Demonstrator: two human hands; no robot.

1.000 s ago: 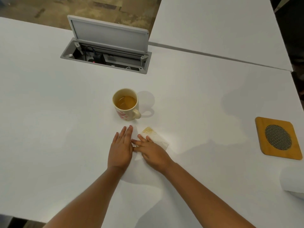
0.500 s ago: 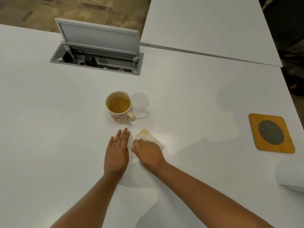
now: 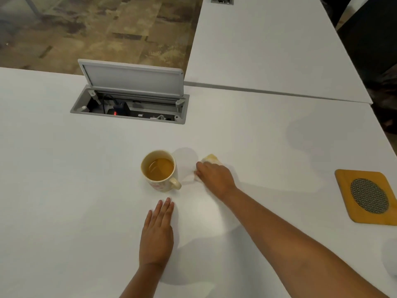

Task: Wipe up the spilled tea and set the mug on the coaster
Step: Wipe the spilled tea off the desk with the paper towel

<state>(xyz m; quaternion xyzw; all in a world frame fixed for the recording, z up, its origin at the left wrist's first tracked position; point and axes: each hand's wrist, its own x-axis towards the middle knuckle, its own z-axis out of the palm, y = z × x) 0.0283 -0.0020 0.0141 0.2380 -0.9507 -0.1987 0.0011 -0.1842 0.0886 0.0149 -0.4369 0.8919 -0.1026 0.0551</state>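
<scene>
We see the right hand (image 3: 216,178) pressing a tea-stained tissue (image 3: 211,159) flat on the white table (image 3: 64,190), fingers curled over it, just right of the mug (image 3: 160,169). Left hand (image 3: 156,232) lies flat, fingers extended, nearer us. Coaster (image 3: 368,197) sits at the right edge, well apart.

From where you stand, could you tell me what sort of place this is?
Probably an office or meeting room: long white tables butted together, a flip-up cable box with a power strip sunk in the desktop, and carpet-tile flooring.
</scene>
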